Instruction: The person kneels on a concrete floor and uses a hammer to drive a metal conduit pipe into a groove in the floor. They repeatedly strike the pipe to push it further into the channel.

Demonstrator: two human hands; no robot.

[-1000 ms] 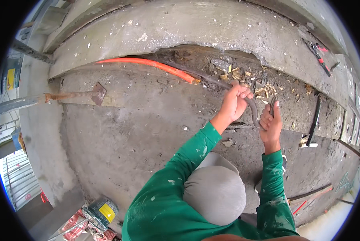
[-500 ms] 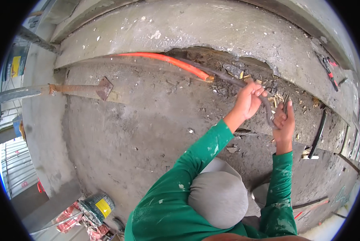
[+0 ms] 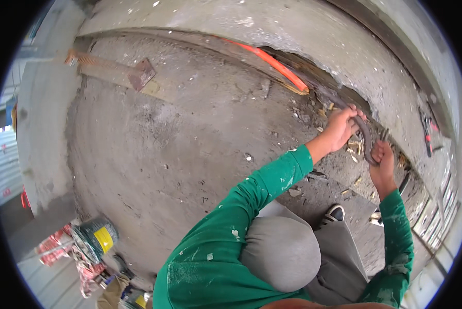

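A dark curved crowbar (image 3: 366,138) is held in both my hands. My left hand (image 3: 342,127) wraps round its shaft just below the bend. My right hand (image 3: 382,158) is closed round the hooked end, lower and to the right. The shaft runs up and left into the broken gap (image 3: 339,85) under the concrete ledge, where its far end is hidden. Just left of it an orange pipe (image 3: 280,66) comes out with a ragged, splintered end. Wood chips (image 3: 353,149) and rubble lie beneath my hands.
Red-and-black pliers (image 3: 426,135) lie on the ledge (image 3: 272,23) at the right. A rusty threaded prop with a square plate (image 3: 143,75) stands at the upper left. A dark bucket (image 3: 93,241) with a yellow label sits at the lower left beside red-and-white sacks (image 3: 56,244).
The view has shifted, so the ledge and pipe sit differently in it. Both hands keep hold of the crowbar; my right fingers are now curled more tightly round its hooked end.
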